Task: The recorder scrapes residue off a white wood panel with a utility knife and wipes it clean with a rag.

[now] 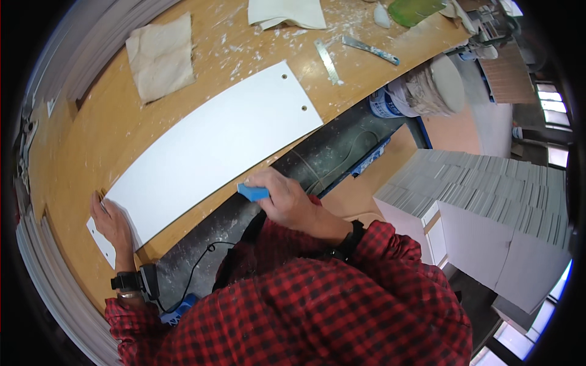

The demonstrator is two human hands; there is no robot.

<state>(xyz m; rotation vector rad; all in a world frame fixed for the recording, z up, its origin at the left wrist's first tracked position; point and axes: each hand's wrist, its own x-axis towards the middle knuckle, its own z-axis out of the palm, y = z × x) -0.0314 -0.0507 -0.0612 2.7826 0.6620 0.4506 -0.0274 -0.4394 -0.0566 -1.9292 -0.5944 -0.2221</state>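
Observation:
A long white panel (213, 146) with one curved edge lies on the wooden workbench (220, 36). Two small holes with metal-looking rims show at its far right end. My left hand (113, 226) rests against the panel's near left end, fingers stretched out. Beyond that hand a white end piece (97, 244) with small holes sticks out; whether it belongs to a second panel beneath I cannot tell. In my right hand (284, 198) is a small blue sanding block (253, 193), pinched between thumb and fingers. It hovers by the bench's front edge, apart from the panel.
Beyond the panel lie a beige cloth (160, 58), a white cloth (287, 13), a metal scraper blade (328, 61) and a putty knife (371, 50). Buckets (427, 88) stand past the bench edge. Stacked white panels (476, 195) rise at right. A black cable (194, 268) hangs near my left wrist.

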